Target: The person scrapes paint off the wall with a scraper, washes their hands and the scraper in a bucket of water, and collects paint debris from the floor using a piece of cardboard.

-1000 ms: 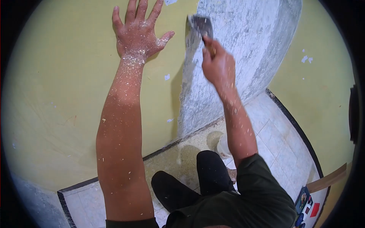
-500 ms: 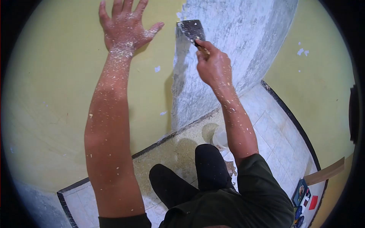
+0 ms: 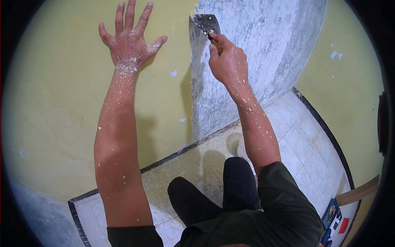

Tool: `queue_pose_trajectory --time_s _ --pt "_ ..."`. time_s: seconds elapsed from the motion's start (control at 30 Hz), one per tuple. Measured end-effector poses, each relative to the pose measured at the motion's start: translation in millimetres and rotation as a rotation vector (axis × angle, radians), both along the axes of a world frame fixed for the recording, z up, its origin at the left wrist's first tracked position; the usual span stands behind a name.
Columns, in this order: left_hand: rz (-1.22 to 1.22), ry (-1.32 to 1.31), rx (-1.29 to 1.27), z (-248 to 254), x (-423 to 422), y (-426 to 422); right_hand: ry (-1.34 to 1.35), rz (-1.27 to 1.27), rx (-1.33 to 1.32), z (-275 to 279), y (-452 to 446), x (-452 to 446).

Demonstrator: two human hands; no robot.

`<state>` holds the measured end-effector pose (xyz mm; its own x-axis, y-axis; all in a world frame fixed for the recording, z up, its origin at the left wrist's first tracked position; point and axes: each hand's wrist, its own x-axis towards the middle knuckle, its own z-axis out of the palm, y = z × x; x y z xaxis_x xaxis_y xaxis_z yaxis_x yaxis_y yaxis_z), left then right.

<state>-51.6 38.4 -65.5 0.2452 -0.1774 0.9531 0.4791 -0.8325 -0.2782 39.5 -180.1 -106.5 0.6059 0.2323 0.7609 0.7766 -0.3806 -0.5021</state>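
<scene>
Gripping the dark, broad-bladed metal scraper (image 3: 204,22), the right hand (image 3: 228,62) is aiming its long axis far-left, toward the ragged yellow paint edge (image 3: 191,80); the left hand (image 3: 128,45) is lying spread, farther left.

No text, brand, number or sign can be read; on the scraper (image 3: 204,24), a small pale fleck (image 3: 211,17) sits near the top edge, and whether it is a printed mark or a loose chip cannot be told; towards the lower right edge of the floor (image 3: 313,162), a dark blue flat item (image 3: 330,213) bears a patterned face too small to make out; any lettering on the red item (image 3: 344,225) near it is likewise unreadable
</scene>
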Motion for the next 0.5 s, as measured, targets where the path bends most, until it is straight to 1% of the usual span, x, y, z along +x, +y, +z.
queue_pose_trajectory --time_s 0.07,0.13,0.17,0.27,0.3,0.4,0.43,0.5 --pt "0.005 0.001 -0.018 -2 -4 -7 0.027 -0.035 -0.069 -16 -5 -4" --pt "0.229 0.185 -0.256 3 -14 -25 0.033 -0.045 -0.055 -33 -4 -4" --pt "0.235 0.174 -0.260 4 -16 -26 0.008 -0.063 -0.076 -28 -4 -2" --pt "0.261 0.251 -0.309 4 -17 -25 0.006 -0.056 -0.062 13 1 -5" --pt "0.282 0.253 -0.298 4 -17 -25 0.001 -0.040 -0.039 16 1 -4" --pt "0.284 0.256 -0.296 1 -15 -22 0.007 -0.111 -0.128 -5 -4 -9" --pt "0.283 0.257 -0.298 2 -16 -20 0.007 -0.105 -0.109 -13 -4 -10" --pt "0.263 0.250 -0.292 2 -20 -20 0.009 -0.086 -0.083 -3 1 -7"
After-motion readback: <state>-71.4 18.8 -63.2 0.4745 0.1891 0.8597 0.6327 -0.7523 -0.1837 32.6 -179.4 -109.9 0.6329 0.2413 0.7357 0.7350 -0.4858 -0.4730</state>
